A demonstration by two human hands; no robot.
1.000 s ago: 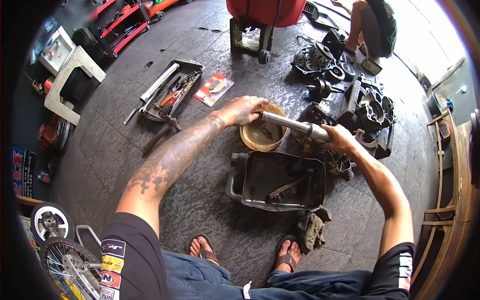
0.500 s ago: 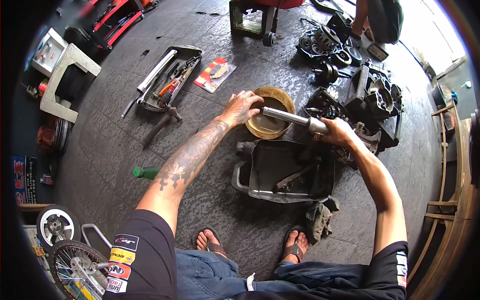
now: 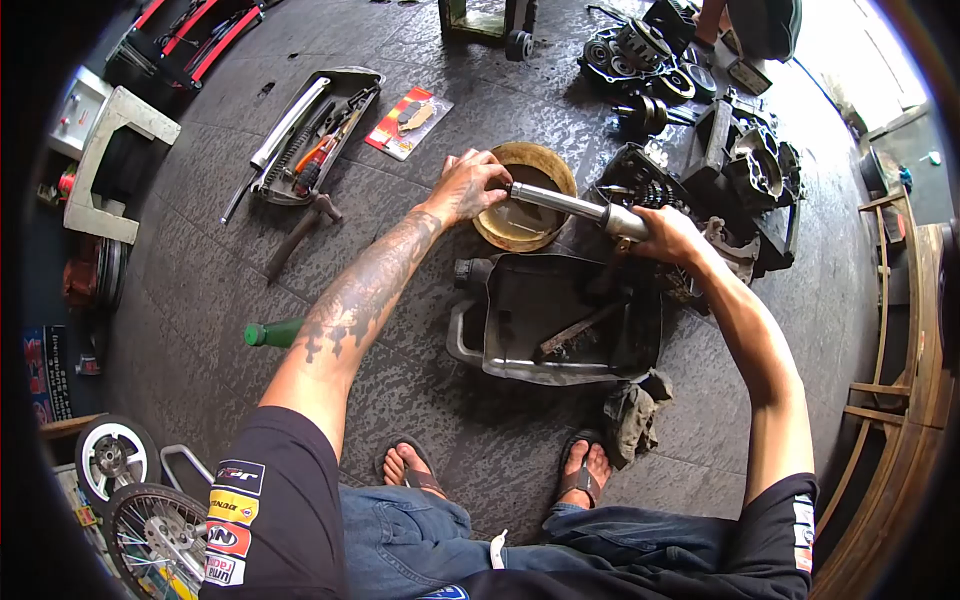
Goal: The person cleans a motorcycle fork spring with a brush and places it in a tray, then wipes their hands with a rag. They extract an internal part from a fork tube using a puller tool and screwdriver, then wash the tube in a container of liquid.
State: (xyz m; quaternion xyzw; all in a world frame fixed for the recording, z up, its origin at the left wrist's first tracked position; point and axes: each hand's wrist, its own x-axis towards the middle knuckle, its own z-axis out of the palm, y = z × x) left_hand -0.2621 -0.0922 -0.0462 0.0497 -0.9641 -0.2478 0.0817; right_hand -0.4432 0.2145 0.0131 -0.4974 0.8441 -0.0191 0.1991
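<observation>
A silver motorcycle fork leg (image 3: 565, 203) lies almost level across the view, above a yellowish round basin (image 3: 487, 232). My right hand (image 3: 668, 237) is wrapped round its thicker grey end. At the thin chrome end, my left hand (image 3: 468, 188) has its fingertips closed on the tip; whether a small part is also between them I cannot make out. Below the fork, a cut-open dark jerrycan (image 3: 500, 330) rests on its side with a dirty brush-like tool (image 3: 580, 330) in it. Dark liquid shows in the basin.
An oblong tray (image 3: 268, 190) of tools and a hammer (image 3: 295, 240) lie at left, near a brake pad pack (image 3: 408, 122). A green bottle (image 3: 275, 332) is by my left forearm. Engine parts (image 3: 755, 180) crowd the right. A rag (image 3: 632, 420) lies near my foot.
My left fingers have closed onto the chrome end of the fork leg, from just beside it. My right hand keeps its hold. The whole view has shifted slightly.
</observation>
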